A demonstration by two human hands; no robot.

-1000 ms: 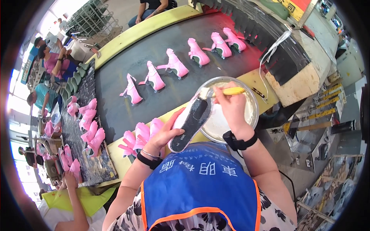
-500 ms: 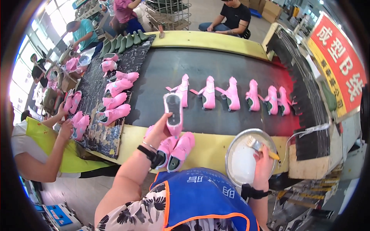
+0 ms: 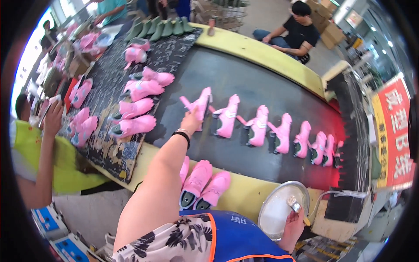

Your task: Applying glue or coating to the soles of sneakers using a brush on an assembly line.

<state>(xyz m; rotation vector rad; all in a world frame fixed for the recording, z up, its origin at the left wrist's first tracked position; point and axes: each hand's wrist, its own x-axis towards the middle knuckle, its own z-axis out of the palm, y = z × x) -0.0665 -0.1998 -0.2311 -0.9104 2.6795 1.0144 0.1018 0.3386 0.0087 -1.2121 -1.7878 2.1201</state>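
My left hand reaches over the dark conveyor belt, its fingers closed on a pink shoe upper that rests on its side at the left end of a row. Other pink shoe uppers with loose straps lie along the belt to the right. In my right hand is a brush with pale bristles and a yellow handle. It is over a round metal bowl of white liquid. Between my arm and the bowl, pink shoe uppers on green lasts lean at the belt's yellow near edge.
At left stands a worn black board with pink uppers and green shoe lasts. A co-worker in a yellow-green vest works beside it. A seated person is beyond the far rail. A dark-flapped, red-lit opening bounds the belt's right end.
My left hand has carried the upper forward from near me, turned it over and brought it onto the belt. My right hand keeps the brush at the bowl. The view has tilted.
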